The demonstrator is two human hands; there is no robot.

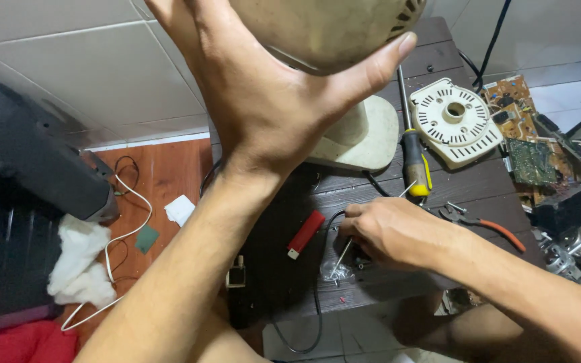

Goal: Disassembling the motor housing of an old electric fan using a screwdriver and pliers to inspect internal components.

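Your left hand [270, 101], fingers spread, gripped the raised cream plastic motor housing [324, 30], already off its slotted round cover [453, 119] on the table, while your right hand [391, 232] pinched a thin metal tool [342, 255], reassembly undone.

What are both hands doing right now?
Left hand: spread open, gripping the cream fan motor housing.
Right hand: closed around a thin metal tool on the dark table.

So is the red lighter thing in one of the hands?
No, the red lighter lies by itself on the dark table, between the left hand and the right hand.
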